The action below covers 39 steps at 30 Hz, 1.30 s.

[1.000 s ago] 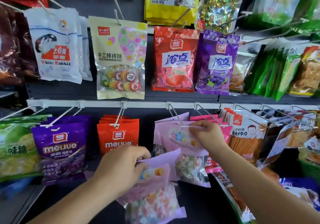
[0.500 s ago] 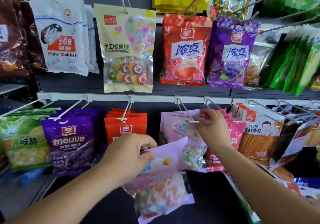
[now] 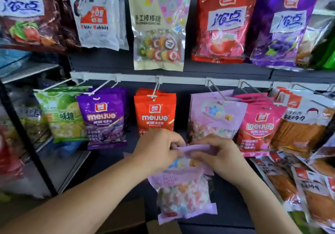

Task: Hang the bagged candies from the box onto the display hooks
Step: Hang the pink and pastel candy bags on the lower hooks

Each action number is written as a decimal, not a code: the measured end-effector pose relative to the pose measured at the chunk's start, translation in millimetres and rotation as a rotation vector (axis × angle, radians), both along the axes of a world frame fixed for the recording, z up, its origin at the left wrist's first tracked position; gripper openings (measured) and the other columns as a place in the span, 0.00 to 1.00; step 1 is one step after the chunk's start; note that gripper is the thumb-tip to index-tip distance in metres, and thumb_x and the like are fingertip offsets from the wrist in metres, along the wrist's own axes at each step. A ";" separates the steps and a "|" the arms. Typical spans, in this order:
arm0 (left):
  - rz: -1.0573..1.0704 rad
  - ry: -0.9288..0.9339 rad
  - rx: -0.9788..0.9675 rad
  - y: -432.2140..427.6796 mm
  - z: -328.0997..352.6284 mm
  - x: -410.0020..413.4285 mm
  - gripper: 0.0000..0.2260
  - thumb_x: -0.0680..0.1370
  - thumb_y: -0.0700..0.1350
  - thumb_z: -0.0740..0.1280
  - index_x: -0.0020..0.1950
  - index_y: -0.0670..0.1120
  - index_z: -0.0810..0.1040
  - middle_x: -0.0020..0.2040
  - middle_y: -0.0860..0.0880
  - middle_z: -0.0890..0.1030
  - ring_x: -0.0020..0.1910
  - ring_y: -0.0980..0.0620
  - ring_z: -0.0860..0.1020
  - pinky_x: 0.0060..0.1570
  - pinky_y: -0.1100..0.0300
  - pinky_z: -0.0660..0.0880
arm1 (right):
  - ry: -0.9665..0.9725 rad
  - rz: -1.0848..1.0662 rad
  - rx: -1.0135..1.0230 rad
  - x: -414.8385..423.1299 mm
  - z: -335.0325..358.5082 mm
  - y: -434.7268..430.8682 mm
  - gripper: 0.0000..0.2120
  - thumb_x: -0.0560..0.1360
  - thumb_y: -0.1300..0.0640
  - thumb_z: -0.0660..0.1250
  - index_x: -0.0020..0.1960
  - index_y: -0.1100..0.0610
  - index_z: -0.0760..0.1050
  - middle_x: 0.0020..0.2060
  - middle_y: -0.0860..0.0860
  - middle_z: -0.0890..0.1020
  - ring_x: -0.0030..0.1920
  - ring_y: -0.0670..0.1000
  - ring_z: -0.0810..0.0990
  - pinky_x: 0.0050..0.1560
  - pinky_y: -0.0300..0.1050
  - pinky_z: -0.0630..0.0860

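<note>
Lowered right hand [image 3: 223,157] from display hook [image 3: 217,92] to join left hand [image 3: 157,150], both pinching lilac candy bag [image 3: 183,195] by top edge, fingers curled.

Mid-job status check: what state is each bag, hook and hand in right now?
Held lilac bag: unhung, dangling below both hands.
Left hand: pinches that bag's top edge.
Right hand: pinches the same edge.
Hung lilac bags: on their hook, behind the hands.
Lilac hook: carries bags.
Orange meijue bags: hung.
Purple meijue bags: hung.
Pink meijue bags: hung.
Box: partly visible below, contents out of view.
</note>
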State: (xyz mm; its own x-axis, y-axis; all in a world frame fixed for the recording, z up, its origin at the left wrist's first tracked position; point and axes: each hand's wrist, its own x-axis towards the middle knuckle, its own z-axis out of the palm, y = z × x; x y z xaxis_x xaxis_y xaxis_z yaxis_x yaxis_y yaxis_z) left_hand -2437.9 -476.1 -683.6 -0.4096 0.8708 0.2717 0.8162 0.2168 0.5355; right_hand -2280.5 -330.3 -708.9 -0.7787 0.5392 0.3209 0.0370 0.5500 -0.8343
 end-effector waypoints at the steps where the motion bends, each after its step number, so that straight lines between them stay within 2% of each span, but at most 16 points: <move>1: -0.001 -0.004 0.001 1.2 -1.4 0.1 0.05 0.74 0.48 0.76 0.47 0.57 0.84 0.37 0.58 0.83 0.37 0.57 0.80 0.39 0.53 0.78 | 0.028 -0.034 0.008 -5.5 -3.3 -0.7 0.05 0.69 0.62 0.80 0.42 0.54 0.87 0.35 0.41 0.83 0.36 0.39 0.78 0.38 0.31 0.71; 3: 0.000 0.007 -0.023 1.7 -4.4 -1.1 0.03 0.74 0.50 0.75 0.45 0.56 0.82 0.35 0.57 0.82 0.35 0.56 0.79 0.38 0.52 0.78 | 0.029 -0.081 -0.024 -9.5 -11.1 2.0 0.07 0.71 0.67 0.77 0.37 0.58 0.84 0.30 0.43 0.79 0.30 0.39 0.74 0.33 0.31 0.68; 5: 0.053 0.103 -0.111 -3.1 -5.1 -7.2 0.10 0.72 0.57 0.75 0.39 0.55 0.78 0.33 0.55 0.77 0.34 0.53 0.75 0.33 0.54 0.72 | 0.037 -0.118 -0.082 -6.8 -15.2 8.1 0.09 0.73 0.67 0.76 0.36 0.59 0.81 0.27 0.45 0.78 0.28 0.41 0.72 0.30 0.36 0.69; 7: 0.144 0.212 -0.194 -11.6 -5.6 -16.6 0.18 0.68 0.62 0.75 0.35 0.52 0.72 0.31 0.54 0.74 0.33 0.55 0.72 0.31 0.57 0.66 | 0.049 -0.166 -0.141 -0.7 -18.8 21.2 0.08 0.73 0.64 0.77 0.37 0.60 0.81 0.30 0.54 0.83 0.31 0.46 0.77 0.33 0.50 0.75; 9: 0.217 0.179 -0.187 -17.9 -8.0 -24.5 0.21 0.65 0.62 0.77 0.34 0.48 0.72 0.31 0.52 0.75 0.33 0.54 0.74 0.31 0.57 0.66 | 0.077 -0.185 -0.200 4.5 -22.9 30.1 0.06 0.72 0.63 0.78 0.40 0.63 0.81 0.35 0.63 0.85 0.34 0.53 0.80 0.36 0.57 0.78; 14: 0.174 -0.325 0.058 -16.0 -15.9 -24.6 0.11 0.64 0.44 0.83 0.39 0.50 0.82 0.36 0.52 0.84 0.37 0.48 0.83 0.39 0.49 0.80 | 0.128 -0.213 -0.290 10.4 -31.6 35.7 0.04 0.73 0.66 0.77 0.41 0.64 0.82 0.38 0.63 0.86 0.37 0.57 0.83 0.42 0.59 0.80; 16: 0.115 -0.540 0.099 -18.5 -18.7 -26.2 0.15 0.66 0.35 0.81 0.48 0.49 0.84 0.44 0.51 0.87 0.45 0.49 0.86 0.46 0.52 0.83 | 0.160 -0.238 -0.346 14.8 -32.3 39.4 0.03 0.74 0.66 0.75 0.42 0.64 0.82 0.39 0.63 0.86 0.37 0.58 0.84 0.43 0.60 0.81; 18: 0.061 -0.615 0.040 -22.4 -27.3 -28.8 0.18 0.70 0.32 0.77 0.55 0.50 0.84 0.49 0.53 0.88 0.50 0.55 0.86 0.54 0.55 0.81 | 0.176 -0.229 -0.387 19.0 -33.1 41.2 0.03 0.75 0.66 0.74 0.43 0.62 0.84 0.39 0.62 0.87 0.38 0.58 0.84 0.43 0.58 0.80; 21: 0.064 -0.543 0.042 -25.3 -35.5 -30.6 0.17 0.76 0.33 0.72 0.58 0.52 0.84 0.52 0.57 0.87 0.53 0.59 0.84 0.57 0.57 0.80 | 0.213 -0.222 -0.442 19.2 -31.9 36.8 0.04 0.77 0.67 0.71 0.47 0.63 0.85 0.40 0.60 0.87 0.37 0.56 0.84 0.36 0.51 0.82; 23: 0.081 -0.494 0.119 -21.2 -31.9 -34.3 0.12 0.77 0.34 0.71 0.55 0.48 0.85 0.49 0.53 0.88 0.50 0.56 0.85 0.53 0.56 0.81 | 0.258 -0.278 -0.442 19.4 -31.7 35.7 0.05 0.78 0.67 0.71 0.48 0.62 0.85 0.39 0.60 0.86 0.34 0.54 0.85 0.33 0.49 0.82; 26: 0.039 -0.332 0.152 -4.9 -14.6 -36.0 0.03 0.76 0.36 0.72 0.45 0.44 0.83 0.39 0.45 0.84 0.37 0.53 0.80 0.44 0.53 0.76 | 0.219 -0.287 -0.305 23.8 -29.6 42.4 0.09 0.78 0.66 0.71 0.45 0.54 0.86 0.39 0.56 0.87 0.38 0.52 0.86 0.42 0.53 0.81; 29: -0.037 -0.133 0.062 16.9 -0.5 -25.5 0.05 0.74 0.42 0.72 0.47 0.52 0.85 0.41 0.55 0.86 0.41 0.54 0.84 0.47 0.50 0.81 | 0.156 -0.171 -0.185 26.6 -23.9 40.0 0.09 0.76 0.67 0.72 0.45 0.54 0.86 0.48 0.48 0.88 0.51 0.46 0.86 0.53 0.46 0.82; 31: -0.062 -0.078 0.008 29.9 9.4 -16.7 0.08 0.74 0.42 0.73 0.48 0.54 0.86 0.42 0.60 0.86 0.43 0.59 0.84 0.48 0.50 0.81 | 0.166 -0.121 -0.119 25.6 -20.7 36.1 0.07 0.74 0.66 0.75 0.44 0.55 0.86 0.56 0.45 0.86 0.58 0.42 0.83 0.55 0.37 0.79; 33: -0.111 -0.038 -0.048 43.8 19.3 -8.8 0.07 0.75 0.43 0.73 0.48 0.55 0.86 0.42 0.61 0.86 0.43 0.62 0.84 0.49 0.52 0.81 | 0.212 -0.127 -0.128 24.1 -20.5 36.4 0.07 0.73 0.66 0.76 0.44 0.55 0.87 0.60 0.43 0.84 0.60 0.40 0.82 0.55 0.35 0.79; 36: -0.248 -0.018 -0.137 62.0 30.3 6.8 0.05 0.79 0.45 0.70 0.51 0.52 0.86 0.41 0.58 0.86 0.43 0.60 0.83 0.50 0.53 0.81 | 0.282 -0.214 -0.221 22.8 -18.9 37.7 0.08 0.73 0.67 0.76 0.44 0.54 0.88 0.58 0.43 0.85 0.58 0.39 0.83 0.53 0.37 0.81; 39: -0.289 0.019 -0.162 75.5 29.9 15.4 0.09 0.80 0.49 0.65 0.51 0.46 0.83 0.42 0.47 0.84 0.45 0.46 0.81 0.51 0.45 0.79 | 0.384 -0.271 -0.393 22.5 -18.6 35.7 0.08 0.72 0.69 0.75 0.43 0.57 0.85 0.42 0.53 0.88 0.43 0.50 0.86 0.40 0.46 0.84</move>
